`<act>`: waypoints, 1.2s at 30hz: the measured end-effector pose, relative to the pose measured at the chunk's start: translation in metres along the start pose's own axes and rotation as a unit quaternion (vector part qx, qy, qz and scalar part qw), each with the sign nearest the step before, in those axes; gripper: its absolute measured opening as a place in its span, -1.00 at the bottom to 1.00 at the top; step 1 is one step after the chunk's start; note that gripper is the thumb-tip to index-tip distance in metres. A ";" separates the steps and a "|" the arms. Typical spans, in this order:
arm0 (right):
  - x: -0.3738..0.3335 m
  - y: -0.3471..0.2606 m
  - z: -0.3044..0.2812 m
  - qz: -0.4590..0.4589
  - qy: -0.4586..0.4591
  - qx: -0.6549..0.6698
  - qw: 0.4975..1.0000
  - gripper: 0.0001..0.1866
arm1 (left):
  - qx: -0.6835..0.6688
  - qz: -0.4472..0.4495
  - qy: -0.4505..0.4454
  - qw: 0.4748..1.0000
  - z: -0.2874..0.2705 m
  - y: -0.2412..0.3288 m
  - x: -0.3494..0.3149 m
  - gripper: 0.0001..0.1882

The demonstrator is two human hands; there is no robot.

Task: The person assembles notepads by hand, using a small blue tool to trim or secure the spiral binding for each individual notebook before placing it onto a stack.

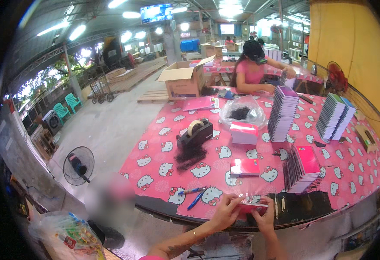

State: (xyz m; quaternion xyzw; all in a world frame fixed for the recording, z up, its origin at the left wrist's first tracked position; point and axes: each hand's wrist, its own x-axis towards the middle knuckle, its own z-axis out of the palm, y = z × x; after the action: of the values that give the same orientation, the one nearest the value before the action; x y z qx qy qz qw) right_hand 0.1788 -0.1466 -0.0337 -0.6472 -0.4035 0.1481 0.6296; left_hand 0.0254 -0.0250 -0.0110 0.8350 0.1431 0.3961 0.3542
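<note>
At the near edge of the table, my left hand (pixel 228 211) and my right hand (pixel 265 214) hold a small pink notebook (pixel 247 208) between them, fingers closed on its two sides. Clear, shiny film (pixel 259 198) shows at its top; whether it wraps the notebook I cannot tell. Just beyond lies a short stack of pink notebooks (pixel 244 167). To the right of that leans a taller stack of pink spiral notebooks (pixel 307 167). Pens (pixel 195 199) rest to the left of my left hand.
A black tape dispenser (pixel 195 133) and a clear bag of black pieces (pixel 243 113) sit farther back on the pink tablecloth (pixel 149 151). Tall notebook stacks (pixel 282 115) stand at right. Across the table a person (pixel 252 71) handles notebooks beside an open carton (pixel 183 80).
</note>
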 end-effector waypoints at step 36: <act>-0.001 0.008 0.002 0.046 -0.058 0.144 0.987 -0.73 | 0.470 0.069 0.052 0.878 -0.121 -0.160 0.074 -0.74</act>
State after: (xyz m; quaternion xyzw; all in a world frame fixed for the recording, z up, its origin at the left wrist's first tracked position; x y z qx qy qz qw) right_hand 0.1791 -0.1447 -0.0418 -0.5581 -0.3837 0.2708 0.6841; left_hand -0.0120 0.1850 -0.0298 0.8890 0.2732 0.3485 -0.1163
